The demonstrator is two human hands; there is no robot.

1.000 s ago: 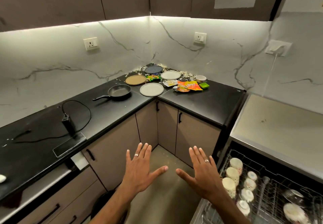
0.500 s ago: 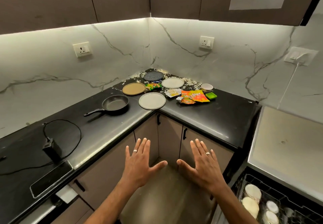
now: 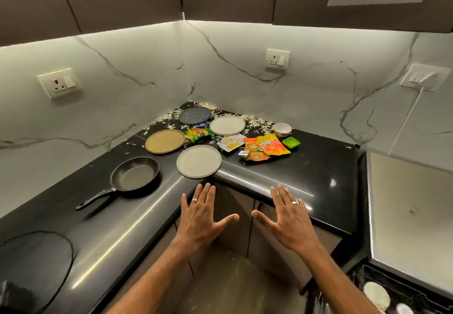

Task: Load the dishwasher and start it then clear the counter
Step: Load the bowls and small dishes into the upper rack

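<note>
Both hands are stretched out flat, fingers straight, holding nothing. My left hand (image 3: 202,218) hovers just short of a grey plate (image 3: 198,161) that overhangs the inner corner of the black counter (image 3: 306,164). My right hand (image 3: 288,221) is over the counter's front edge. Farther back lie a tan plate (image 3: 165,141), a white plate (image 3: 227,125), a dark blue plate (image 3: 194,115), a small white bowl (image 3: 282,129), a green dish (image 3: 291,142) and a black frying pan (image 3: 134,173). Snack wrappers (image 3: 266,147) and white scraps litter the corner. The open dishwasher rack (image 3: 382,296) shows at the lower right.
A steel dishwasher top or appliance surface (image 3: 411,206) stands to the right of the counter. A black cable loop (image 3: 36,257) lies on the counter at the left. Wall sockets (image 3: 59,82) sit on the marble backsplash. Cabinet doors (image 3: 235,218) are below the corner.
I have moved toward the corner. Both flat hands have come forward from over the floor to the counter edge, near the grey plate. The dishwasher rack has slid almost out of view.
</note>
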